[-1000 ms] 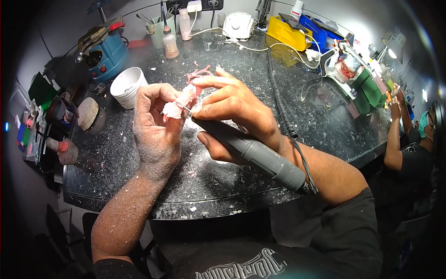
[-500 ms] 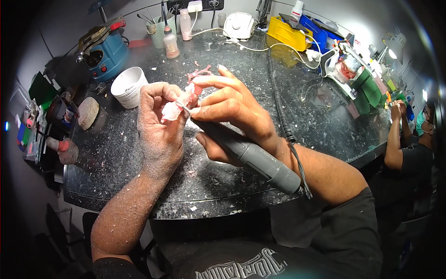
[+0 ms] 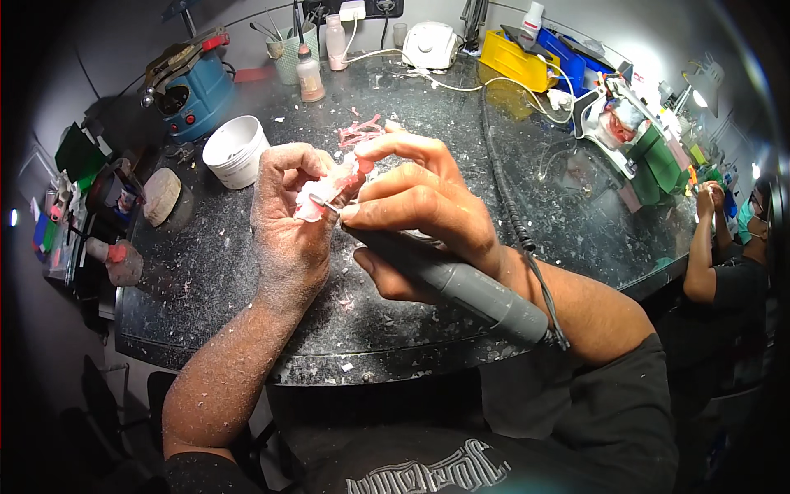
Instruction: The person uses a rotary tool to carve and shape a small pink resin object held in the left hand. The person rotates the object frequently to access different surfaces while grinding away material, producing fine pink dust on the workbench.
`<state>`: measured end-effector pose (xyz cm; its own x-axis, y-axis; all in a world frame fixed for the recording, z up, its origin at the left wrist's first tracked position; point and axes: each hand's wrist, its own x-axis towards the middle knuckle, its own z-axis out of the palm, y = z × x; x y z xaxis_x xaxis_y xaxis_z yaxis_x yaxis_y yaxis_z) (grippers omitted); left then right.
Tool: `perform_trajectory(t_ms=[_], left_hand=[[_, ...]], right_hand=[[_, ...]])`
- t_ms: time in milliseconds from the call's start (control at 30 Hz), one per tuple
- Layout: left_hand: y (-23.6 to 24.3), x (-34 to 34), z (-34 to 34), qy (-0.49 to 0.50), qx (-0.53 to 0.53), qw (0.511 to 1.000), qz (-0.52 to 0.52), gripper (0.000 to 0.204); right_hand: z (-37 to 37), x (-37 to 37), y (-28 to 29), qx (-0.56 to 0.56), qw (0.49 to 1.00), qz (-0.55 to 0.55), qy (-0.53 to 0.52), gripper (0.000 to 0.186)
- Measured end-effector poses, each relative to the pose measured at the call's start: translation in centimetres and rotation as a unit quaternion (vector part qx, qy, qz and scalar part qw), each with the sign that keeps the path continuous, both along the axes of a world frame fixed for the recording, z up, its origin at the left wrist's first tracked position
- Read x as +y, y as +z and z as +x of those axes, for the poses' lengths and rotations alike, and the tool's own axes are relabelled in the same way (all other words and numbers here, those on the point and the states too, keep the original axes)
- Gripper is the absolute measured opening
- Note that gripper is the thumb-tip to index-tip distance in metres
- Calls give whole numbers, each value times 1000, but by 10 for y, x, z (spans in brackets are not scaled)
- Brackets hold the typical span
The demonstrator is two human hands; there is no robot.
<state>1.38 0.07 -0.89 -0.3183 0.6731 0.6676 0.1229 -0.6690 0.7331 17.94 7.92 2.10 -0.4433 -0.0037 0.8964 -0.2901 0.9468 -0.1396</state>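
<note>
My left hand (image 3: 288,222), coated in pale dust, grips a small irregular pink and white piece (image 3: 317,198). My right hand (image 3: 444,206) is wrapped round a dark grey rotary handpiece (image 3: 461,288), its thin metal tip against or very close to the piece. My right index or middle finger reaches over the piece's upper end; exactly what it touches is unclear. Branched pink scraps (image 3: 358,132) lie just beyond my hands on the dark, dusty bench (image 3: 206,313).
White tub (image 3: 234,152), blue machine (image 3: 193,99) and round pale block (image 3: 160,198) at left. Bottles (image 3: 313,82), white control unit (image 3: 429,45) and cables at back. Yellow bin (image 3: 518,62), white-framed apparatus (image 3: 617,123) at right. A masked co-worker (image 3: 724,280) works at far right.
The view has shifted slightly right. My hands, piece and handpiece have moved a little down and right, the tip at a flatter spot on the piece. The co-worker's hands have shifted.
</note>
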Motion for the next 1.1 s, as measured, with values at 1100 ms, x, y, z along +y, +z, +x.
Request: perform_trajectory(t_ms=[1100], left_hand=[[-1, -5, -6, 37, 48, 993, -99, 72]], right_hand=[[0, -4, -2, -14, 999, -22, 30, 48]])
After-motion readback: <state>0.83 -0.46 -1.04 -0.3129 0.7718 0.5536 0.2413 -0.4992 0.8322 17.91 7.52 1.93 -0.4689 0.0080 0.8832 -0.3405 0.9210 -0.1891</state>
